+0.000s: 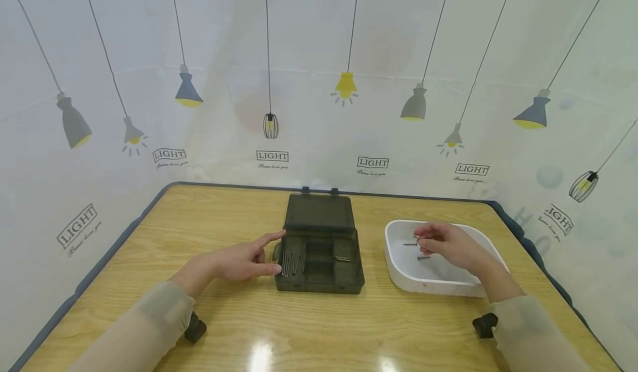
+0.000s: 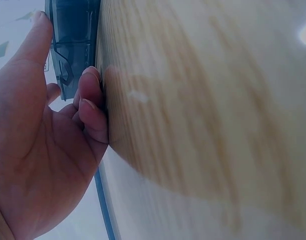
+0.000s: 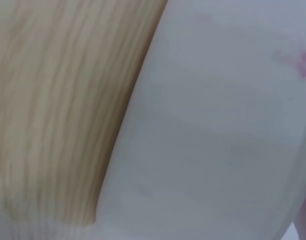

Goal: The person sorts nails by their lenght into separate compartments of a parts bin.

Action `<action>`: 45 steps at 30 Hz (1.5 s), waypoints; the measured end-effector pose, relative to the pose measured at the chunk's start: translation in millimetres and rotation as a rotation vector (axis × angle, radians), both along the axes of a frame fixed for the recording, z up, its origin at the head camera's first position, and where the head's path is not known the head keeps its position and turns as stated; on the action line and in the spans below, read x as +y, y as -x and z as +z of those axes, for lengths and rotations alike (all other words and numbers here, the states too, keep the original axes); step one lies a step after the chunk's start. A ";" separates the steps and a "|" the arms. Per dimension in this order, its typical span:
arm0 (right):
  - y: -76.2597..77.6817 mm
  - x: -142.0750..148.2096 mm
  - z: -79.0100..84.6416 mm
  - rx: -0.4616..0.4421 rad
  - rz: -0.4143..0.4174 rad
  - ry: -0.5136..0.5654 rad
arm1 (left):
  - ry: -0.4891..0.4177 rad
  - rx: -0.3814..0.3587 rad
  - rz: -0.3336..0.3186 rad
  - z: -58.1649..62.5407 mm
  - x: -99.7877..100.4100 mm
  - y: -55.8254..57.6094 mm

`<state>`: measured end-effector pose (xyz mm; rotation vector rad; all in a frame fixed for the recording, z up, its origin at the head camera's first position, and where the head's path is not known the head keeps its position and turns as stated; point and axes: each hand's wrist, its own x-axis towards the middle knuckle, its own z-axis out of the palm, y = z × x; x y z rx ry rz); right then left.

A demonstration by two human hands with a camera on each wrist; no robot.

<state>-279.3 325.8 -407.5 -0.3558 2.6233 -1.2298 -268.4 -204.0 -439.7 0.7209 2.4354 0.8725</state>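
Observation:
In the head view, a dark translucent compartment case [image 1: 320, 283] stands with its lid [image 1: 319, 211] raised at the back. Several long, thin screws [image 1: 286, 264] lie in its left compartment, and brass-coloured pieces [image 1: 342, 259] in the right one. My left hand [image 1: 239, 261] steadies the case's left side with extended index finger and thumb; its other fingers fold loosely beside the table. Over the white tray [image 1: 399, 277], my right hand [image 1: 451, 246] pinches a small metal screw [image 1: 416, 238] between thumb and fingers. Another screw [image 1: 423, 258] lies in the tray below.
The wooden table [image 1: 319, 327] has dark edging along its sides and back, with printed lamp curtains [image 1: 319, 40] behind. Dark wrist devices [image 1: 195, 327] hang under both sleeves. The right wrist view is filled by the tray's outer wall [image 3: 202, 130] and wood grain.

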 end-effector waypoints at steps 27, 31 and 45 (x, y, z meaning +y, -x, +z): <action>4.0 -80.1 9.8 0.284 0.130 -0.019 | 0.004 -0.005 0.011 1.0 1.1 0.0; 4.7 -91.3 10.5 0.307 0.156 -0.047 | 0.003 -0.001 0.007 0.7 1.2 -0.2; 1.7 -119.8 7.6 0.252 0.191 -0.056 | -0.013 -0.005 -0.004 3.5 0.7 -1.1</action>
